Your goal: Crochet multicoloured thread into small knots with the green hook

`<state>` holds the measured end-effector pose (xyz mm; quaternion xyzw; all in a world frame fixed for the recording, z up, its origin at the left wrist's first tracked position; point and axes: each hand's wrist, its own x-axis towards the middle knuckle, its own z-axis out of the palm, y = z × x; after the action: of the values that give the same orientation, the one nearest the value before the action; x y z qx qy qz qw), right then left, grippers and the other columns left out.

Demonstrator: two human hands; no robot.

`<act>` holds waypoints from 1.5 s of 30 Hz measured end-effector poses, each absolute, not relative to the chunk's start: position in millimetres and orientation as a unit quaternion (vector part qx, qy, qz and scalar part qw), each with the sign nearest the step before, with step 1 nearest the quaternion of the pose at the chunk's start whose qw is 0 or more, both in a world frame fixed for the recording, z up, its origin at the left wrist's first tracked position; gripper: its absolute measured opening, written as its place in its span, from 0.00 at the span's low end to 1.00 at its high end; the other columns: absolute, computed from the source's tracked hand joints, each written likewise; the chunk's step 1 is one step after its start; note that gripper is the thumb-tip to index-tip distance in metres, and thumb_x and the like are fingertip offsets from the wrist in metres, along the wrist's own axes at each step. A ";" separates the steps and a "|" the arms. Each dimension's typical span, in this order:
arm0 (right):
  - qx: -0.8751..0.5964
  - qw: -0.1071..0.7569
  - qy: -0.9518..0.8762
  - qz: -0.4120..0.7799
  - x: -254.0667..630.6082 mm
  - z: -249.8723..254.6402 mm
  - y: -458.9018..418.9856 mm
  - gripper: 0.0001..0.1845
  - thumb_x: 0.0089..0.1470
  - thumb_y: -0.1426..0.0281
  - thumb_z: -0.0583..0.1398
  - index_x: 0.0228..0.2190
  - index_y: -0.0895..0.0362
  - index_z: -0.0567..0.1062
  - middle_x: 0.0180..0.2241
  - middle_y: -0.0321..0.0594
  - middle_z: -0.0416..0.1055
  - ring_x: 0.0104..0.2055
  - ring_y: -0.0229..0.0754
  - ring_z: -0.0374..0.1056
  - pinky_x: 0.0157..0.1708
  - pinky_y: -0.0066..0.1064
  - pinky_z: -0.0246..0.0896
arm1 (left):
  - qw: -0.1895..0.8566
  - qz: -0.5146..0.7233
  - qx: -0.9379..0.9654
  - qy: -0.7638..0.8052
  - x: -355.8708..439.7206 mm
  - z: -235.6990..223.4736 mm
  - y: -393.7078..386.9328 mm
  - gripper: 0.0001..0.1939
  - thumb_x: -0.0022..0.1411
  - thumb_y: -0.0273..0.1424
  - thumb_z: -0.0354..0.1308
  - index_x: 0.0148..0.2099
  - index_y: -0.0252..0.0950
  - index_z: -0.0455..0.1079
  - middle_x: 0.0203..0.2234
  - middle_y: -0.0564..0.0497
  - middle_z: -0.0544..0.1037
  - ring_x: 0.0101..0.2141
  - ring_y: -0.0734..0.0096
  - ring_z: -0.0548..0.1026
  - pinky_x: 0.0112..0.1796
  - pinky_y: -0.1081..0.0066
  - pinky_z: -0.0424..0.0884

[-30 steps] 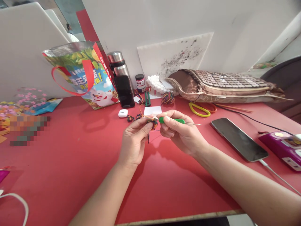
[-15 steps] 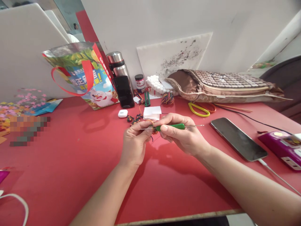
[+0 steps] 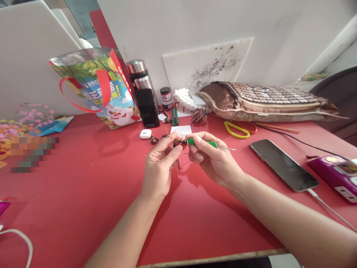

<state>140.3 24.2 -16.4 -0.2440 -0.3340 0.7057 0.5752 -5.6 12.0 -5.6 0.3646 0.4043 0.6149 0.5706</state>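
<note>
My right hand [image 3: 213,154] is closed round the green handle of a crochet hook [image 3: 205,143], whose thin metal shaft sticks out to the right. The hook's other end meets a small multicoloured piece of crochet [image 3: 180,143], pinched between the thumb and fingers of my left hand [image 3: 161,160]. A dark yarn end hangs below the piece. Orange yarn runs over my left fingers. More knotted multicoloured work [image 3: 154,140] lies on the table just beyond that hand. Farther back sits a ball of multicoloured yarn [image 3: 199,116]. The hook's working tip is hard to make out.
Behind my hands are a white earphone case [image 3: 145,134], folded white paper [image 3: 181,130], a leaning phone [image 3: 147,109] and a steel flask [image 3: 139,74]. To the right lie yellow-handled scissors [image 3: 236,129], a charging phone [image 3: 283,163] and a purple power strip [image 3: 333,175].
The hook has drawn back from lying across the left fingers, and its handle tilts more. The crochet piece now shows more between the hands, and the left fingers have shifted.
</note>
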 end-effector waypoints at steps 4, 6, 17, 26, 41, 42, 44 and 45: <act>-0.226 0.555 -0.352 0.719 140.2 -18.6 23.7 0.10 0.54 0.63 0.74 0.33 0.57 0.83 0.23 0.32 0.70 0.22 0.30 0.58 0.25 0.27 0.53 | 0.568 0.607 0.360 0.424 -8.5 -4.6 14.1 0.18 0.45 0.29 0.80 0.42 0.41 0.88 0.31 0.51 0.83 0.27 0.78 0.70 0.24 0.78 0.60; -0.223 0.551 -0.358 0.720 140.1 -20.0 23.1 0.09 0.56 0.64 0.73 0.33 0.57 0.84 0.23 0.32 0.71 0.22 0.30 0.58 0.24 0.26 0.53 | 0.567 0.608 0.359 0.424 -8.9 -4.6 14.5 0.18 0.43 0.29 0.80 0.40 0.40 0.88 0.29 0.51 0.83 0.29 0.76 0.73 0.27 0.77 0.67; -0.249 0.605 -0.526 0.544 147.3 -13.4 17.1 0.03 0.60 0.71 0.70 0.38 0.55 0.86 0.24 0.33 0.73 0.26 0.34 0.64 0.27 0.29 0.59 | 0.681 0.577 0.272 0.360 -5.9 -5.9 12.2 0.17 0.42 0.25 0.81 0.38 0.34 0.86 0.24 0.56 0.77 0.26 0.81 0.73 0.31 0.82 0.72; -0.268 0.613 -0.430 0.606 139.2 -21.6 17.0 0.06 0.62 0.65 0.70 0.37 0.55 0.84 0.25 0.33 0.74 0.25 0.33 0.65 0.27 0.28 0.62 | 0.618 0.615 0.293 0.392 0.3 1.8 6.1 0.17 0.48 0.23 0.77 0.42 0.36 0.86 0.23 0.56 0.78 0.26 0.79 0.73 0.29 0.79 0.69; -0.318 0.628 -0.539 0.463 137.2 -15.6 12.3 0.04 0.64 0.68 0.66 0.37 0.56 0.81 0.25 0.32 0.71 0.25 0.34 0.64 0.26 0.29 0.65 | 0.534 0.649 0.318 0.440 6.1 -2.4 1.6 0.20 0.47 0.25 0.78 0.44 0.42 0.87 0.25 0.57 0.80 0.26 0.79 0.74 0.27 0.79 0.68; -0.323 0.632 -0.543 0.449 135.6 -15.9 10.9 0.04 0.64 0.69 0.66 0.38 0.56 0.81 0.25 0.32 0.70 0.25 0.34 0.64 0.27 0.29 0.65 | 0.536 0.649 0.318 0.436 6.8 -2.6 1.9 0.18 0.46 0.25 0.78 0.42 0.41 0.87 0.25 0.56 0.80 0.28 0.79 0.75 0.30 0.78 0.70; -0.327 0.639 -0.551 0.426 133.5 -16.4 9.0 0.03 0.64 0.70 0.66 0.39 0.56 0.81 0.26 0.32 0.70 0.25 0.34 0.64 0.28 0.29 0.67 | 0.548 0.645 0.318 0.427 6.6 -2.5 3.5 0.14 0.46 0.26 0.78 0.38 0.39 0.87 0.25 0.56 0.80 0.29 0.78 0.77 0.34 0.78 0.73; -0.324 0.641 -0.555 0.420 133.1 -16.7 8.6 0.03 0.64 0.70 0.66 0.39 0.56 0.81 0.26 0.32 0.71 0.26 0.34 0.64 0.29 0.29 0.68 | 0.558 0.640 0.318 0.421 5.5 -2.2 4.7 0.14 0.45 0.26 0.79 0.37 0.38 0.86 0.24 0.56 0.79 0.29 0.78 0.76 0.35 0.78 0.73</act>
<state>133.1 8.6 -16.7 -0.3240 -0.5546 0.4197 0.6413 5.5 4.7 -2.2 0.3183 0.4211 0.6399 0.5584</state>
